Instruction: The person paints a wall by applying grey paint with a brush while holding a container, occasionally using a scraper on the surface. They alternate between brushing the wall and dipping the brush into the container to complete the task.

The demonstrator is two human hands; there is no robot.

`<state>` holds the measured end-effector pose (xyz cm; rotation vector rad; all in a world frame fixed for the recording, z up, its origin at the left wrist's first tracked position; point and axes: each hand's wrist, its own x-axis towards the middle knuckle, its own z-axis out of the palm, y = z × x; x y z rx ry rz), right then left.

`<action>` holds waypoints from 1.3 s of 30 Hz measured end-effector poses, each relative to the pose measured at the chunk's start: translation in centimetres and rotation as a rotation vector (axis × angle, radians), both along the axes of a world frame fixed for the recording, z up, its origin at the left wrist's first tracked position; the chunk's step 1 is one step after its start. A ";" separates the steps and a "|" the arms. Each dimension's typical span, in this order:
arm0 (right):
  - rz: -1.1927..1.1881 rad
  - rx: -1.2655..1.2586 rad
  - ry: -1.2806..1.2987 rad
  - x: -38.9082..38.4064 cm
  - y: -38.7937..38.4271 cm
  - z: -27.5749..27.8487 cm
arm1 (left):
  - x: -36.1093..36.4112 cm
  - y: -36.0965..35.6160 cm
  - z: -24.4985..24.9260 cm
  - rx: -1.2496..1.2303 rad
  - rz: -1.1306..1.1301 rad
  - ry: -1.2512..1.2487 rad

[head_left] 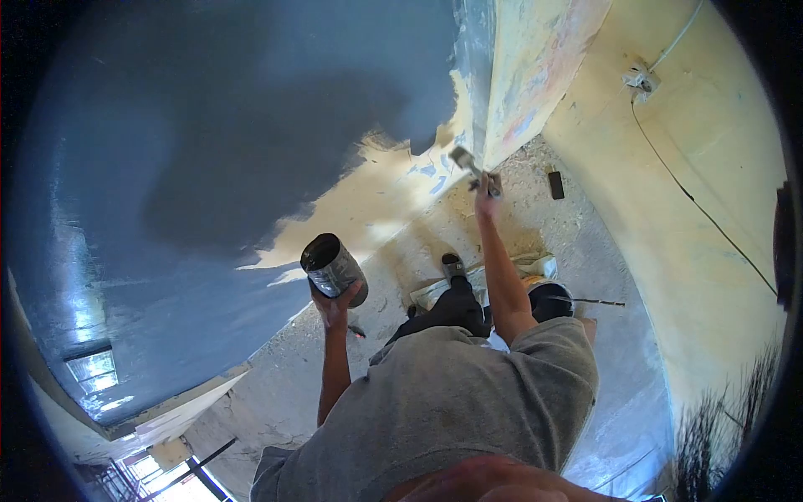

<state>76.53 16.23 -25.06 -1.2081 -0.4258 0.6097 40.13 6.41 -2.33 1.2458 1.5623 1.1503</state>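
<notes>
My left hand is wrapped round the lower part of a paint can, whose dark open mouth tilts toward the wall. In my right hand is a paintbrush, gripped by its handle with the bristles pointing up and left. The brush head overlaps the corner strip where two walls meet. Dark blue-grey paint covers most of the wall ahead, and it ends in a ragged edge. Below that edge a cream, unpainted band runs down to the floor.
A black phone-like object lies on the rough floor at the right. By my legs stands a bucket with a stick across it, beside crumpled sheeting. A cable hangs from a wall box on the yellow wall.
</notes>
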 end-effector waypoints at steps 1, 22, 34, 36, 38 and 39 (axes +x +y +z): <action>-0.015 0.014 -0.115 0.3 1.1 4.4 | 0.6 0.1 0.0 -0.003 -0.008 -0.012; -0.113 0.153 0.129 1.3 1.3 8.9 | 4.9 0.3 0.0 -0.041 -0.071 0.085; -0.075 0.159 0.005 1.4 3.9 19.3 | 4.9 0.6 0.3 -0.045 -0.086 0.090; -0.082 0.449 0.042 2.0 4.4 24.6 | 5.1 0.7 0.9 -0.071 -0.072 0.086; -0.063 0.545 0.072 2.2 3.2 32.3 | 5.2 0.6 0.9 -0.070 -0.101 0.012; -0.080 0.659 0.057 2.3 2.9 34.8 | 5.1 0.5 0.6 -0.075 -0.099 0.007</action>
